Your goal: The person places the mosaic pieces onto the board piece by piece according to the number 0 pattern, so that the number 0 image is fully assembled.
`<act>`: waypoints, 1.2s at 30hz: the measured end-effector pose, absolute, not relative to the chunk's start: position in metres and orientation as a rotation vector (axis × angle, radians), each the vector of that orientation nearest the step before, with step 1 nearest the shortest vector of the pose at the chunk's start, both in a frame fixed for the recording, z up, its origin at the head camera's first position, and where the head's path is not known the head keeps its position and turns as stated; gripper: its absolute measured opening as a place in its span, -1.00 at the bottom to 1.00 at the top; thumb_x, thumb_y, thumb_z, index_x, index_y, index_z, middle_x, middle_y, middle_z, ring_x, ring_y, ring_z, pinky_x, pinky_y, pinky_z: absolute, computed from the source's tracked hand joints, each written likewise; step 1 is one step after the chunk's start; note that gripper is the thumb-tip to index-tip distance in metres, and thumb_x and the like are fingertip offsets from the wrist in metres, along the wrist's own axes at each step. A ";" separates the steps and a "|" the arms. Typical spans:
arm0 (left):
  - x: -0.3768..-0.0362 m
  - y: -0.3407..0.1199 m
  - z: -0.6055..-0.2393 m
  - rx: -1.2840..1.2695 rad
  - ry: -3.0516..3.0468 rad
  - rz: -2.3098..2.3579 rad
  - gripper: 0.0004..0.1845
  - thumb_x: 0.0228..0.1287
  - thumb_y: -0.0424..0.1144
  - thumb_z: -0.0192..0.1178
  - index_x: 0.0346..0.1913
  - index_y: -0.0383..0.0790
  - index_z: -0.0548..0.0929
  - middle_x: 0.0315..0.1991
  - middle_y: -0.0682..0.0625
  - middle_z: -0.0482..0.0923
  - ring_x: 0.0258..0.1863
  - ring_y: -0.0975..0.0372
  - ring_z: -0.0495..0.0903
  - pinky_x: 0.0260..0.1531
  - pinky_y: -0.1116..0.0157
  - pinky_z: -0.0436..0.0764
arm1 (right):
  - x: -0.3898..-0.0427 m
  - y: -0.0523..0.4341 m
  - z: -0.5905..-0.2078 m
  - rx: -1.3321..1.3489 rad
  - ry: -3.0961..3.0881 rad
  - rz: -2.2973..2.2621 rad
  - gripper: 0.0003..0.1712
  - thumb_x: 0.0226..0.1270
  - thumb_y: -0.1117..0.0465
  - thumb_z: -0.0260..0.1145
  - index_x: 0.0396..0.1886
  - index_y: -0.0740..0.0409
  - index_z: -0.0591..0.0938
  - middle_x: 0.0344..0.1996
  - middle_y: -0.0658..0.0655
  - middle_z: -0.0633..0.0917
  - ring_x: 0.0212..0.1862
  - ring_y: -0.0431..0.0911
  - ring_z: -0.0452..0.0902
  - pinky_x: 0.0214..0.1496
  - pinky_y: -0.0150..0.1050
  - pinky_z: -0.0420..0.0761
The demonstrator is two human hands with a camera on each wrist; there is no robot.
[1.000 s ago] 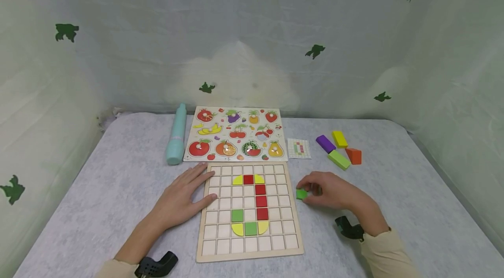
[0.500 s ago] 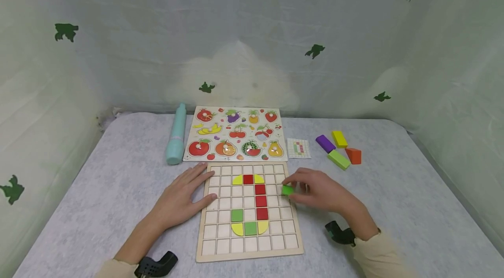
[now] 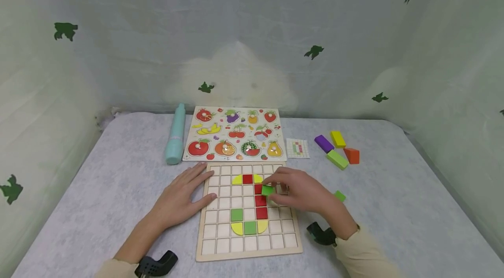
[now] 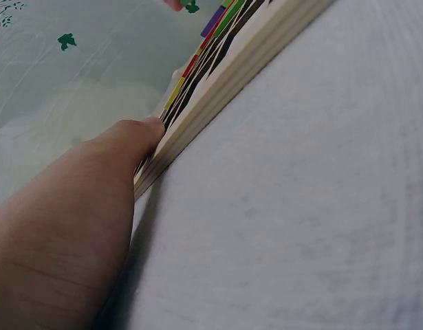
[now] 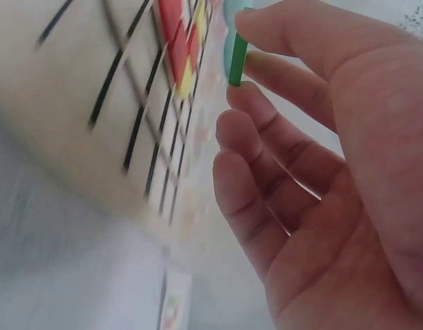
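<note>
with right hand pinching green tile and left hand flat steadying grid board, lower level, square to cell.

My right hand is covering several cells of the board; the wrist view is blurring the board, and the card pattern is too small
</note>
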State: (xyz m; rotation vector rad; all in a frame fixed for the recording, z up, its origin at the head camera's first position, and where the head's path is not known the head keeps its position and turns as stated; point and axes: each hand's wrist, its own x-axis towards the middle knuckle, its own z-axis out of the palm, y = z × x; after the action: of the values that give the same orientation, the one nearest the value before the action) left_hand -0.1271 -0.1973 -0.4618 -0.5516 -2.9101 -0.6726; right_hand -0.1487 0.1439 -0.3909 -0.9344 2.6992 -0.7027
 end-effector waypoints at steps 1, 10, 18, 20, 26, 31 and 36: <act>-0.127 -0.197 -0.462 -0.553 -2.909 -0.673 -0.25 0.31 0.23 0.30 0.46 -0.06 0.50 0.57 -0.13 0.26 0.55 -0.12 0.24 0.42 -0.24 0.35 | -0.149 0.140 -0.390 -0.944 2.702 -0.696 -0.68 0.36 0.03 0.46 0.09 -0.15 0.76 -0.15 -0.21 0.66 -0.27 -0.24 0.52 -0.27 -0.39 0.58; -0.128 -0.197 -0.461 -0.558 -2.910 -0.669 -0.25 0.31 0.23 0.31 0.45 -0.07 0.51 0.57 -0.13 0.27 0.55 -0.11 0.24 0.43 -0.23 0.35 | -0.148 0.109 -0.393 -0.978 2.697 -0.658 -0.68 0.34 -0.02 0.48 0.05 -0.11 0.78 -0.17 -0.13 0.68 -0.25 -0.23 0.52 -0.24 -0.41 0.59; -0.129 -0.197 -0.461 -0.554 -2.921 -0.672 -0.25 0.31 0.22 0.32 0.45 -0.07 0.51 0.57 -0.13 0.26 0.55 -0.14 0.23 0.44 -0.24 0.32 | -0.142 0.091 -0.404 -1.032 2.716 -0.552 -0.65 0.35 -0.07 0.47 0.07 -0.14 0.76 -0.14 -0.14 0.71 -0.24 -0.28 0.47 -0.20 -0.40 0.55; -0.129 -0.197 -0.461 -0.555 -2.924 -0.667 -0.25 0.31 0.22 0.32 0.46 -0.06 0.51 0.57 -0.13 0.27 0.55 -0.14 0.24 0.44 -0.24 0.33 | -0.140 0.088 -0.407 -1.046 2.720 -0.562 -0.66 0.36 -0.07 0.47 0.07 -0.14 0.77 -0.14 -0.14 0.72 -0.24 -0.28 0.48 -0.23 -0.41 0.54; -0.129 -0.198 -0.461 -0.561 -2.924 -0.664 -0.26 0.32 0.23 0.30 0.46 -0.04 0.50 0.57 -0.12 0.27 0.55 -0.13 0.24 0.43 -0.24 0.34 | -0.138 0.083 -0.412 -1.061 2.746 -0.582 -0.71 0.36 -0.03 0.48 0.04 -0.16 0.81 -0.13 -0.15 0.75 -0.16 -0.27 0.55 -0.18 -0.42 0.58; -0.128 -0.198 -0.461 -0.558 -2.922 -0.656 -0.25 0.32 0.25 0.30 0.46 -0.03 0.50 0.57 -0.12 0.27 0.55 -0.11 0.24 0.42 -0.24 0.36 | -0.137 0.083 -0.413 -1.119 2.722 -0.568 -0.72 0.40 0.00 0.45 0.06 -0.17 0.81 -0.04 -0.15 0.76 0.00 -0.25 0.60 0.05 -0.36 0.64; -0.128 -0.197 -0.460 -0.553 -2.925 -0.645 -0.25 0.31 0.25 0.30 0.47 -0.04 0.50 0.57 -0.12 0.26 0.55 -0.11 0.24 0.42 -0.24 0.36 | -0.136 0.083 -0.414 -1.159 2.715 -0.560 -0.74 0.43 0.01 0.42 0.06 -0.17 0.81 -0.04 -0.15 0.75 -0.02 -0.28 0.59 0.04 -0.40 0.64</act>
State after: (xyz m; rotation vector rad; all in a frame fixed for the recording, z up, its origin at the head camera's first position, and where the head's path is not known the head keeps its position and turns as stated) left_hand -0.1278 -0.1966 -0.4602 -0.5528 -2.9252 -0.6454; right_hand -0.1363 0.0827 -0.4136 -1.1594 2.7145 -0.5596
